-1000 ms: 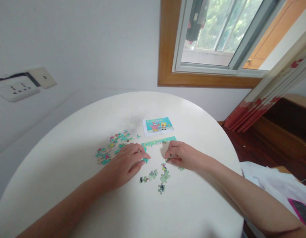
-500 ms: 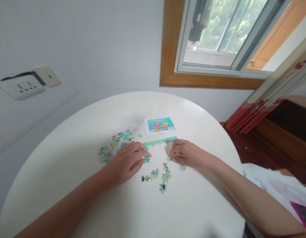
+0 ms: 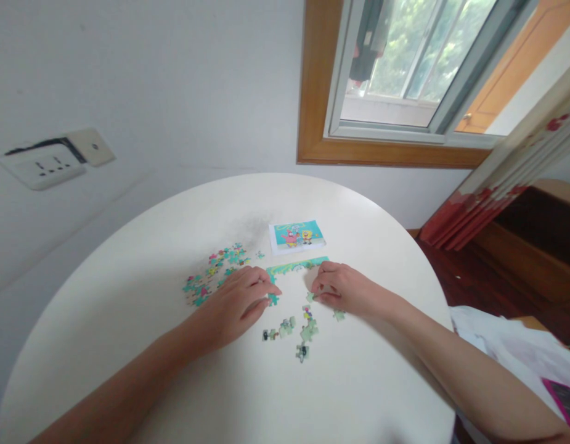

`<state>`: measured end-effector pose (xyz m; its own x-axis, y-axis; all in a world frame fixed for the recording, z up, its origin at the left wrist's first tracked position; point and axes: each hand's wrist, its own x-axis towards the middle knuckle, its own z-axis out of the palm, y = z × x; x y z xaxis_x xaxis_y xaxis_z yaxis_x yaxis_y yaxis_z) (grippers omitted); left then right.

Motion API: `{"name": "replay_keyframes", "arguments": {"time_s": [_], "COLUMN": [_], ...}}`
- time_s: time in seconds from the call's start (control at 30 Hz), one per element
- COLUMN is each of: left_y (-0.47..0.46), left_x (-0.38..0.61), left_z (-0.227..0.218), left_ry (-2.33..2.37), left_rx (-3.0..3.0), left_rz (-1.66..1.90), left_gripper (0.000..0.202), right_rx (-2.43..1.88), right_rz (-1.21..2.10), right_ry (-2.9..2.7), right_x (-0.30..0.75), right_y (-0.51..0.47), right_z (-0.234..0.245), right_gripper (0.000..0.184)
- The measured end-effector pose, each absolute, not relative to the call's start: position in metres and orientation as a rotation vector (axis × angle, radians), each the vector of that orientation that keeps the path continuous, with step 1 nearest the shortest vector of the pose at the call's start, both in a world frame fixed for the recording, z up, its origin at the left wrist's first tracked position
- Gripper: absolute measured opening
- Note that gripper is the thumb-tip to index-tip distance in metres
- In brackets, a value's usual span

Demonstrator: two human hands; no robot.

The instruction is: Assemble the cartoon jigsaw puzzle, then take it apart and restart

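My right hand (image 3: 342, 288) pinches a pale green puzzle piece (image 3: 311, 296) between thumb and fingers, just above the table surface or on it; I cannot tell which. My left hand (image 3: 243, 299) lies with fingers stretched and apart, its fingertips by the turquoise puzzle pieces (image 3: 272, 300) on the left side of the partly joined border. A joined turquoise strip (image 3: 296, 266) runs across the top, between both hands. Below them lie loose pale pieces: a joined cluster (image 3: 308, 330), a small group (image 3: 287, 325), a dark-marked piece (image 3: 302, 353) and one piece (image 3: 339, 315) under my right wrist.
A picture card (image 3: 297, 237) with cartoon figures lies behind the strip. A heap of mixed puzzle pieces (image 3: 213, 268) spreads left of my left hand, partly covered by it. The round white table (image 3: 368, 382) stands against a wall with a socket (image 3: 47, 165) and a window.
My right hand has shifted slightly left with the pale green piece. My left hand stays in nearly the same place, and the view has tilted a little.
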<state>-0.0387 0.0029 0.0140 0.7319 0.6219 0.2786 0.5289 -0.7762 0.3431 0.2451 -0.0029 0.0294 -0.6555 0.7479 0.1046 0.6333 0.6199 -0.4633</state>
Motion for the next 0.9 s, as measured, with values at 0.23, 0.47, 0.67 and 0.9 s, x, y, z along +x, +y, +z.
{"name": "replay_keyframes", "arguments": {"time_s": [0.23,0.47,0.67,0.9], "left_y": [0.003,0.003,0.003,-0.003], "left_x": [-0.038,-0.037,-0.038,-0.023], "left_z": [0.015,0.014,0.015,0.016], "left_ry": [0.891,0.902,0.908,0.99], "left_rx": [2.708,2.701,2.703,2.678], "left_rz": [0.583,0.567,0.564,0.697], "left_gripper": [0.024,0.026,0.028,0.021], "right_rx": [-1.139,-1.1,-1.272,-1.227], "right_rz": [0.702,0.766,0.903,1.158], "right_ry": [-2.478,-2.386,-2.198,-1.934], "right_x": [0.243,0.234,0.228,0.22], "right_y": [-0.004,0.002,0.0,-0.003], "right_z": [0.031,0.015,0.025,0.03], "right_gripper": [0.019,0.008,0.007,0.006]}}
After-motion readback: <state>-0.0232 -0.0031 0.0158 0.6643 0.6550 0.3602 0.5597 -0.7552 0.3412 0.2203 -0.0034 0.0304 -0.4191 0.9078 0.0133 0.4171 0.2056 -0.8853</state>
